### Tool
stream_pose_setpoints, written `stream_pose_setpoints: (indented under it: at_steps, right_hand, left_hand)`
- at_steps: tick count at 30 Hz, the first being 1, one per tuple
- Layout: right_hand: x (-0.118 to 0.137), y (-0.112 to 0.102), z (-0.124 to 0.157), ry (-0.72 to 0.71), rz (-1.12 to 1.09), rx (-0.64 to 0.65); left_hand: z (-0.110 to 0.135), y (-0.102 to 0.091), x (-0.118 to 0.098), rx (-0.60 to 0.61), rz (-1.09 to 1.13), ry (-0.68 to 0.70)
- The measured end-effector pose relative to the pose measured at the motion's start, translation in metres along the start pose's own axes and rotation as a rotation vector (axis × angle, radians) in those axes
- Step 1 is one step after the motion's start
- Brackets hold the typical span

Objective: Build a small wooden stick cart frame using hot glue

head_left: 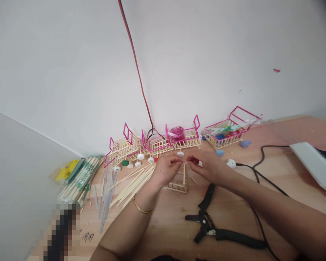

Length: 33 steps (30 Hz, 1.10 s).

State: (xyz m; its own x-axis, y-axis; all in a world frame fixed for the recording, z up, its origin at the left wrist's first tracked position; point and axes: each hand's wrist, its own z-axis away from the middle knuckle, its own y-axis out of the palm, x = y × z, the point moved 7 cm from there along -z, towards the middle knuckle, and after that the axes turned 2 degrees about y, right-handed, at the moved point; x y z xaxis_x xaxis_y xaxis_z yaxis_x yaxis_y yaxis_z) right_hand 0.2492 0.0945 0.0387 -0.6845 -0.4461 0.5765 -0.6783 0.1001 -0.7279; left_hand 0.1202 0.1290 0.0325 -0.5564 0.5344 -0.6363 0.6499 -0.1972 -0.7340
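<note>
My left hand point(167, 169) and my right hand point(206, 165) meet above a small frame of pale wooden sticks point(185, 181). Both have thumb and fingers brought together in a pinch, their tips only a little apart. Whatever lies between the fingertips is too small to make out. My left hand hides much of the frame. Left of it lies a bunch of loose wooden sticks point(133, 186). On the near side of my right hand rests a pair of black-handled pliers point(205, 222), jaws toward the left.
Stick carts with pink rails point(186, 139) line the wall, one bearing a pink cup point(177, 133). Bottle caps point(125, 163) lie before them. Packed sticks point(81, 177) and clear strips point(106, 195) are at left. A black cable point(271, 181) and a white device point(312, 165) occupy the right.
</note>
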Motion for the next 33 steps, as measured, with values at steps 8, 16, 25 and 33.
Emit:
stream_pose_setpoints:
  at_steps: [8, 16, 25, 33]
  right_hand:
    - [0.001, 0.000, -0.001, 0.020, -0.004, 0.006]
    - [0.000, 0.002, 0.000, 0.009, -0.008, 0.011]
    - [0.000, 0.002, -0.001, 0.024, 0.004, 0.024]
    - [0.001, 0.002, 0.000, 0.001, 0.019, 0.016]
  left_hand:
    - [0.001, 0.007, 0.000, 0.025, 0.054, 0.015]
    - [0.001, 0.007, -0.002, 0.007, 0.057, -0.003]
    - [0.003, 0.003, -0.011, -0.064, 0.070, 0.009]
    - [0.004, 0.008, -0.008, -0.083, 0.153, 0.014]
